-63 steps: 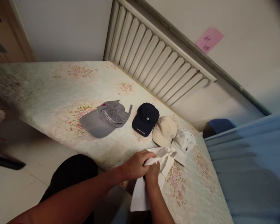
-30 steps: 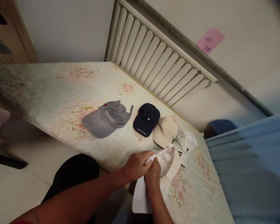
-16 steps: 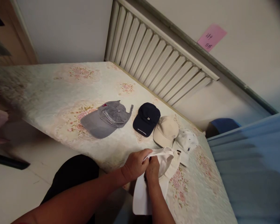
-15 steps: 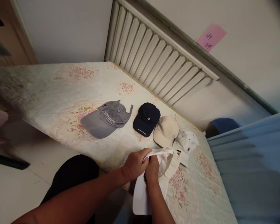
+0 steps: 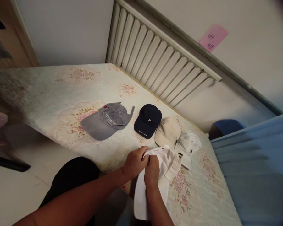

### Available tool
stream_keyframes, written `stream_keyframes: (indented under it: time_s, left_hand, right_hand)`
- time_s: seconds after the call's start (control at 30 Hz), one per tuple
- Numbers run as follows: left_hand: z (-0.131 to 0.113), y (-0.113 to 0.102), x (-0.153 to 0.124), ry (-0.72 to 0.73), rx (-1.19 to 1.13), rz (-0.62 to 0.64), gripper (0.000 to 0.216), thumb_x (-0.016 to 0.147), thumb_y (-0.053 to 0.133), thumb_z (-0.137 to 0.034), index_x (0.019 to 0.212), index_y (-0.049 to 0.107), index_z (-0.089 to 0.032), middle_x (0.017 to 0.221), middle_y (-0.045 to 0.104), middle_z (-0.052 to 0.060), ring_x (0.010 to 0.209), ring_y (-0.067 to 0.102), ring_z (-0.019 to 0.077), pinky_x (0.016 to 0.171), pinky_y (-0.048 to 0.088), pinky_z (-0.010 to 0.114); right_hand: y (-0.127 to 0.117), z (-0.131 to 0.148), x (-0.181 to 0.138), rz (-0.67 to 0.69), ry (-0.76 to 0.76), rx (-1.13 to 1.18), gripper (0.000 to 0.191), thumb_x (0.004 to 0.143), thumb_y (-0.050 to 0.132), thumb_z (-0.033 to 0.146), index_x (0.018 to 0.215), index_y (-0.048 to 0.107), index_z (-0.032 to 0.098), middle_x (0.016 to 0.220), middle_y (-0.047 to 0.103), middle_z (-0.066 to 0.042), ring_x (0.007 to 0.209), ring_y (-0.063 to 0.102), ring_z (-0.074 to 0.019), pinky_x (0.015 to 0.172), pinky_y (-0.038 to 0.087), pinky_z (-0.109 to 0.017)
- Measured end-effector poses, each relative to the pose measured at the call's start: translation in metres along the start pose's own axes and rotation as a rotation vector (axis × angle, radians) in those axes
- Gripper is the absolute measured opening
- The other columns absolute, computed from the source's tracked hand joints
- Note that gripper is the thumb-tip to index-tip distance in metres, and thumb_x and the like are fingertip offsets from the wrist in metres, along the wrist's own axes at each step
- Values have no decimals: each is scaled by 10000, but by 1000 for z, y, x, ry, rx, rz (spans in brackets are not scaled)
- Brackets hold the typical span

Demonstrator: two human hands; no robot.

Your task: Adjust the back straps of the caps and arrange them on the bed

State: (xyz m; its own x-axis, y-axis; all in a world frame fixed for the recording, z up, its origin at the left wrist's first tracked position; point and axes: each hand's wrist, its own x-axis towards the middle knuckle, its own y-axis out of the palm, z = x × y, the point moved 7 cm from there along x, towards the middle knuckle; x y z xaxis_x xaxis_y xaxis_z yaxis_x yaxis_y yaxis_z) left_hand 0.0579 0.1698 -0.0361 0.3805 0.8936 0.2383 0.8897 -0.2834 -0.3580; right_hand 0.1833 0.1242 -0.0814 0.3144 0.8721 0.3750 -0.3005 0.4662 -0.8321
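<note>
A white baseball cap [image 5: 141, 201] is held between my two hands, its inside and back strap showing and its brim pointing down toward me. My left hand [image 5: 135, 162] is closed on the near edge of the cap's band. Beside it, my right hand [image 5: 152, 171] pinches the same edge, its fingers curled at the inside of the crown. Just beyond lie a beige cap [image 5: 168, 132] and a white cap with a small dark emblem [image 5: 189, 142], close together. A navy cap [image 5: 148, 121] sits left of them. Farther left rests a grey cap [image 5: 108, 121] with its strap undone.
The caps lie on a flower-patterned bed cover [image 5: 103, 84]. A white radiator [image 5: 153, 53] runs along the wall behind. At the right hangs a blue curtain [image 5: 257, 169], with a dark blue object [image 5: 228, 127] behind it. A pink note [image 5: 213, 37] is on the wall.
The white cap's crown has tipped and opened slightly between my hands, showing more of its inside. My hands have shifted a little, still gripping its edge. The other caps stay put.
</note>
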Motion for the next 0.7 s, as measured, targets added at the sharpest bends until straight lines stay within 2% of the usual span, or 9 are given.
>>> stream_keyframes:
  time_s: [0.2,0.7]
  left_hand:
    - [1,-1,3,2,16,-20,272,794,474,-163,1036,599,-171,729,611,3,633,540,132,644,417,235]
    - [6,-2,7,-21,40,-49,239,792,495,-192,1000,611,-175,618,501,-34,571,476,116,591,376,225]
  right_hand:
    - [1,0,0,-14,-5,-27,201,873,419,344,806,528,189,778,547,-48,761,489,-220,659,370,-334]
    - [2,-2,0,-28,-23,-26,218,886,417,352,784,527,194,769,525,-30,757,467,-204,662,364,-321]
